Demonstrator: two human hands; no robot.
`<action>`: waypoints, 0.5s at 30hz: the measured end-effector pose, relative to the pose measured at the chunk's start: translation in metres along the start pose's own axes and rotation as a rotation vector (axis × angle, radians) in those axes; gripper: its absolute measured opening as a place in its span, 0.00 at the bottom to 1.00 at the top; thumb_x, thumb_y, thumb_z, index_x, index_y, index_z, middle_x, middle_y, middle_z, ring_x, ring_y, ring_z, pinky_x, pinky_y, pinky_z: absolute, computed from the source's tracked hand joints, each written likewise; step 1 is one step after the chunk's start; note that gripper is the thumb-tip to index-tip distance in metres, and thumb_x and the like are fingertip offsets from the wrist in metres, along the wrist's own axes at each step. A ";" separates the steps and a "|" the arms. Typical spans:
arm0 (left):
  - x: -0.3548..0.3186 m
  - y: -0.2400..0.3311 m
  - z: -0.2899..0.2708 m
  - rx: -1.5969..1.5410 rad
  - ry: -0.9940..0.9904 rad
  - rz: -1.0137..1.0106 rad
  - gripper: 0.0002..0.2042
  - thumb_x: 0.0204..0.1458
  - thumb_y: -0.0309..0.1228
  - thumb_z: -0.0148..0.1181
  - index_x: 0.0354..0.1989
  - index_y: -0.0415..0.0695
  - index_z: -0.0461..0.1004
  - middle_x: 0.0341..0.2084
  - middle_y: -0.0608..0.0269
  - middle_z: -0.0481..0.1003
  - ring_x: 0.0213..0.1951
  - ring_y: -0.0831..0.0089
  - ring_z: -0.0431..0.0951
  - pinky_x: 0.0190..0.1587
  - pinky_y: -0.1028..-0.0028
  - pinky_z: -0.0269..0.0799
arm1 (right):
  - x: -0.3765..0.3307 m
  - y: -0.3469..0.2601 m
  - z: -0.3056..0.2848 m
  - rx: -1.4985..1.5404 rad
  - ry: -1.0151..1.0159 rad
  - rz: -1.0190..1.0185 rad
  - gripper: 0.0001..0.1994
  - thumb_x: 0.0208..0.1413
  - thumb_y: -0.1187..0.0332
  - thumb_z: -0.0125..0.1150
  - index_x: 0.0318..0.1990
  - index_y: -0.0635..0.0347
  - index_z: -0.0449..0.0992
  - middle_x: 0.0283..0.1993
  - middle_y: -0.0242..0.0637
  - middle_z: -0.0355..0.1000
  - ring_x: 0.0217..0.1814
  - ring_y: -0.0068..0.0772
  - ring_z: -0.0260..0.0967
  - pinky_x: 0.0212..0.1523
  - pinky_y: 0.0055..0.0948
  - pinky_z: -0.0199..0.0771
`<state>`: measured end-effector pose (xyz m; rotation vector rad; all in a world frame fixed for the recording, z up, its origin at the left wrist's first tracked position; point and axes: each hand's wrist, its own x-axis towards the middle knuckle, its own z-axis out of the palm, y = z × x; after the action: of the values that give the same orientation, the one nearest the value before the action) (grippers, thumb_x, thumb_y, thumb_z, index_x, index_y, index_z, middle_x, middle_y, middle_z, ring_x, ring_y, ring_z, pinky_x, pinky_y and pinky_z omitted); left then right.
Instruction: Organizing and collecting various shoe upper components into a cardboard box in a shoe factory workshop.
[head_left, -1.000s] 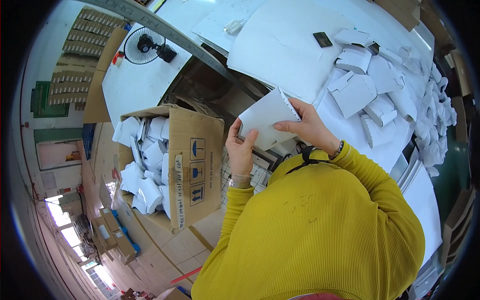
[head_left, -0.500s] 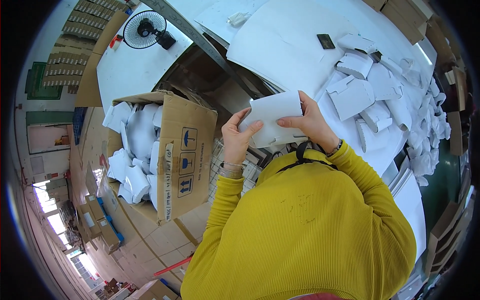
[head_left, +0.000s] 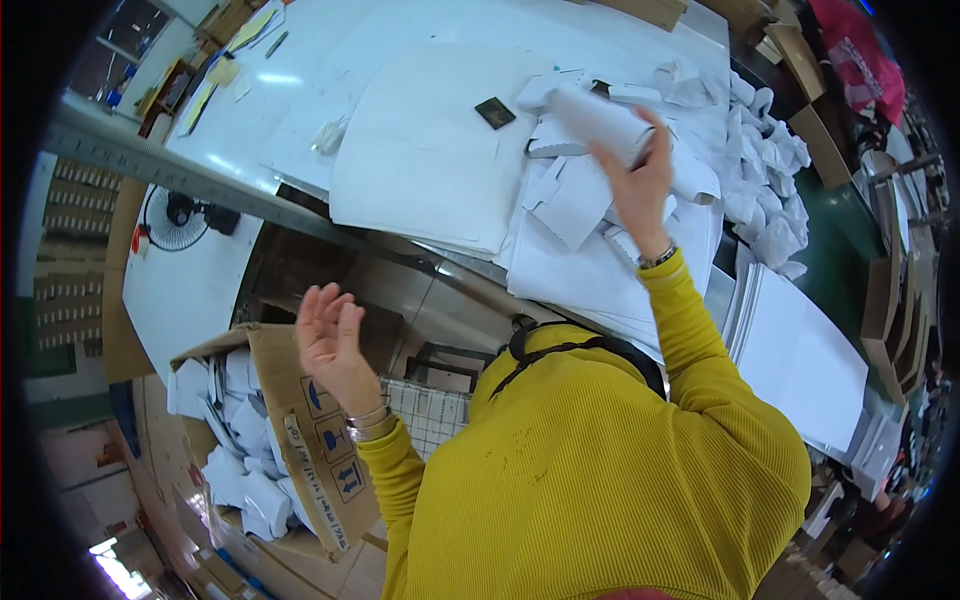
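Observation:
My right hand (head_left: 642, 180) reaches over the table and grips a curled white paper piece (head_left: 598, 118), slightly blurred, above a heap of similar folded white pieces (head_left: 572, 200). Some of these show notched, scalloped edges. My left hand (head_left: 335, 345) is raised in the air with fingers apart and nothing in it. Below and left of it stands a large cardboard box (head_left: 330, 470), tilted in view, filled with white folded pieces (head_left: 240, 430). A stack of flat white sheets (head_left: 420, 150) lies on the table, bearing a small dark flat block (head_left: 494, 112).
A metal bar (head_left: 200, 180) crosses above the table's edge. Beyond the box stands a small black fan (head_left: 178, 215). Crumpled white paper (head_left: 765, 190) is piled at the right, near more stacked white sheets (head_left: 800, 350). Open cartons (head_left: 885, 310) stand at the far right.
My left hand has let go of the white piece and moved left. My right hand has carried a piece over to the heap. The view has turned to the right.

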<state>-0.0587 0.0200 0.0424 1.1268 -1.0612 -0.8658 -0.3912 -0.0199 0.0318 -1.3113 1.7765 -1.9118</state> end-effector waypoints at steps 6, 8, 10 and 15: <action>-0.018 -0.047 0.071 0.208 -0.366 -0.164 0.25 0.44 0.27 0.66 0.53 0.40 0.66 0.46 0.60 0.70 0.44 0.73 0.70 0.45 0.75 0.68 | 0.033 0.069 -0.066 -0.971 -0.205 -0.507 0.23 0.46 0.61 0.66 0.52 0.48 0.69 0.51 0.34 0.69 0.58 0.39 0.61 0.56 0.54 0.55; -0.022 -0.063 0.101 0.312 -0.524 -0.123 0.31 0.39 0.32 0.69 0.55 0.41 0.64 0.49 0.56 0.68 0.48 0.65 0.68 0.48 0.69 0.66 | 0.027 0.086 -0.073 -0.959 -0.402 -0.341 0.21 0.47 0.59 0.65 0.50 0.47 0.71 0.51 0.32 0.69 0.61 0.37 0.58 0.58 0.58 0.47; -0.022 -0.081 0.131 0.414 -0.692 0.088 0.38 0.35 0.36 0.71 0.58 0.42 0.60 0.52 0.50 0.65 0.53 0.56 0.64 0.53 0.63 0.61 | 0.029 0.097 -0.079 -0.819 -0.530 -0.174 0.19 0.47 0.53 0.62 0.46 0.50 0.75 0.50 0.36 0.70 0.60 0.41 0.59 0.56 0.57 0.53; -0.012 -0.130 0.208 0.691 -0.816 0.275 0.49 0.31 0.42 0.72 0.63 0.44 0.49 0.56 0.40 0.59 0.60 0.49 0.55 0.58 0.59 0.54 | 0.069 0.104 -0.095 -0.670 -0.029 -0.026 0.32 0.46 0.48 0.61 0.54 0.60 0.66 0.50 0.52 0.68 0.54 0.50 0.65 0.52 0.35 0.66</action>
<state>-0.2644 -0.0549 -0.0688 1.1444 -2.2597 -0.7587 -0.5401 -0.0273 -0.0173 -1.5324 2.5105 -1.3259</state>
